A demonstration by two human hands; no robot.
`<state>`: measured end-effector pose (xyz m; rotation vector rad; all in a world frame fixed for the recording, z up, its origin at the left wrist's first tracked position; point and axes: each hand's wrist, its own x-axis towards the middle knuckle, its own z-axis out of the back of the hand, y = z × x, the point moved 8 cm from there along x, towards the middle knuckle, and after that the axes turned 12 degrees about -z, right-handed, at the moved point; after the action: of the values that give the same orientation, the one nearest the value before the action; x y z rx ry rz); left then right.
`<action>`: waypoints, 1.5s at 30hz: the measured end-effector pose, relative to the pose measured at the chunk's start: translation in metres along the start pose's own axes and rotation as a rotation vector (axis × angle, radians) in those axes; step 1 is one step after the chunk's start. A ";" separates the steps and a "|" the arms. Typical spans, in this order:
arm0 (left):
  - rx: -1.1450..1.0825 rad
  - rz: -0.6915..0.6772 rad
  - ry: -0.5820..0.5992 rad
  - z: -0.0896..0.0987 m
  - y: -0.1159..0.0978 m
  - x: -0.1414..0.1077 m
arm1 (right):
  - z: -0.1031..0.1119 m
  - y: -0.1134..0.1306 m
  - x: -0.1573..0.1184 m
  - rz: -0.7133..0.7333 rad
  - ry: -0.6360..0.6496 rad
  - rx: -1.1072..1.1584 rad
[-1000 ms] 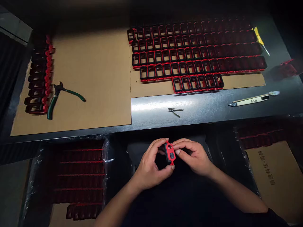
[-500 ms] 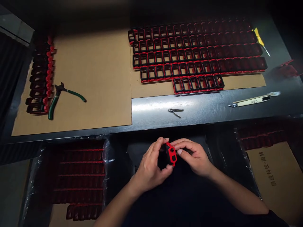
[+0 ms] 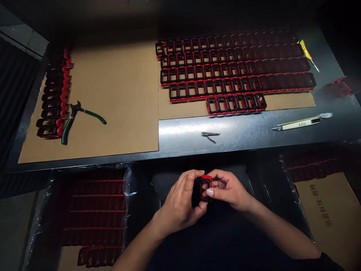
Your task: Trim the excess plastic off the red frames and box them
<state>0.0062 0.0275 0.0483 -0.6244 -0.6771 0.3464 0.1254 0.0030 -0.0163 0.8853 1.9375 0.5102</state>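
Case [image 3: 207, 177], red and black, one piece: held between two hands at the lower centre of the frame, just below the near edge of the metal surface [image 3: 242, 130]. It stood roughly upright, its opening partly facing the viewer.

Left hand [image 3: 179, 205]: fingers curved around the case in a wide C, fingertips at its top end, thumb near its bottom end.

Right hand [image 3: 234, 192]: fingers drawn in narrow on the case, thumb pressed against the near rim, other fingers behind, partly hidden.

Step in hand, by judgement: two-handed handling of a single case, held up off the surface. Any turn of it called for one hand to steady the ends while the other shifted its grip, with light pressure on the slim rim.

Tools, none in hand: green-handled pliers [image 3: 66, 131], left of the frame, on cardboard [image 3: 118, 94]; small metal clippers [image 3: 210, 134], centre; knife marked A55 [image 3: 300, 124], right; yellow-handled tool [image 3: 305, 51], upper right.

Similar stock: rows of cases [image 3: 282, 82], upper centre to upper right; column of cases [image 3: 58, 130], left, beside the pliers; further pieces in a plastic-lined bin [image 3: 128, 182], lower left.
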 end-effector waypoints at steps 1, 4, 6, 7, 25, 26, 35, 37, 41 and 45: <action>-0.026 0.022 -0.016 0.001 0.001 0.000 | -0.001 -0.003 0.002 -0.032 0.042 0.079; -0.117 0.087 -0.058 0.002 0.003 0.000 | -0.003 -0.007 0.005 -0.091 0.129 0.224; -0.174 0.121 -0.078 0.003 0.005 0.000 | -0.005 -0.008 0.006 -0.115 0.169 0.272; -0.197 0.131 -0.087 0.003 0.006 0.000 | -0.006 -0.009 0.007 -0.126 0.187 0.288; -0.707 0.419 -0.055 -0.024 0.033 -0.019 | -0.024 0.058 -0.038 0.784 -0.246 -0.856; -0.802 0.481 -0.076 -0.029 0.035 -0.022 | -0.028 0.059 -0.040 0.853 -0.264 -0.936; -0.714 0.539 -0.365 -0.015 0.045 -0.028 | -0.025 0.074 -0.033 1.036 -0.374 -1.188; -0.553 0.471 -0.399 -0.002 0.042 -0.027 | -0.006 0.099 -0.027 1.013 -0.580 -1.226; -0.431 0.371 -0.430 0.011 0.035 -0.023 | 0.030 0.133 0.005 0.812 -0.898 -1.423; -0.423 0.359 -0.423 0.010 0.033 -0.024 | 0.039 0.137 0.012 0.840 -0.892 -1.414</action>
<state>-0.0210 0.0452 0.0219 -1.0978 -1.0588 0.6899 0.2067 0.1014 0.0476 0.6603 0.0778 1.3919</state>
